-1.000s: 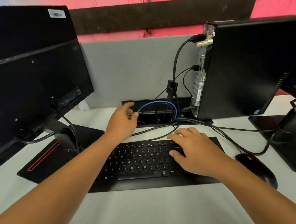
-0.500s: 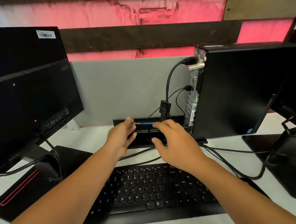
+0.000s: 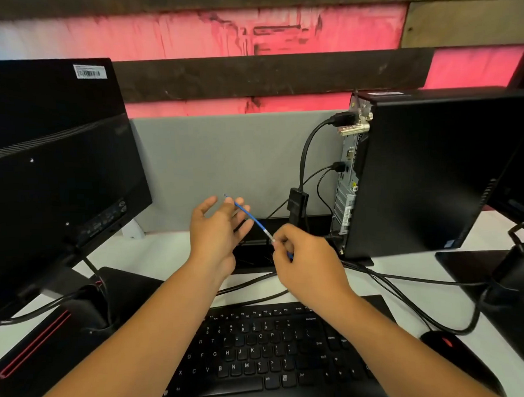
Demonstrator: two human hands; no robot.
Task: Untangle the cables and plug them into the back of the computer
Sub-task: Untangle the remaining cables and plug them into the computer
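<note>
A thin blue cable [image 3: 251, 217] slants up to the left in front of the grey partition, its free end near my left fingertips. My right hand [image 3: 306, 265] pinches it at its lower part. My left hand [image 3: 217, 234] is raised beside the cable's upper end with fingers spread; the cable crosses its fingertips without being gripped. The black computer tower [image 3: 435, 171] stands at the right with its back panel [image 3: 347, 191] facing left. Two black cables [image 3: 305, 153] are plugged into that panel, one at the top and one halfway down. More black cables [image 3: 386, 286] trail over the desk.
A black keyboard [image 3: 277, 349] lies under my forearms and a black mouse [image 3: 450, 349] to its right. A monitor [image 3: 49, 167] stands at the left, another monitor's stand [image 3: 517, 291] at the right. A black adapter [image 3: 297, 205] hangs beside the tower above a dark cable slot [image 3: 251, 250].
Both hands left the keyboard area and lifted the blue cable out of the slot. The loop is now pulled straight. My left hand has opened, while my right hand pinches the cable.
</note>
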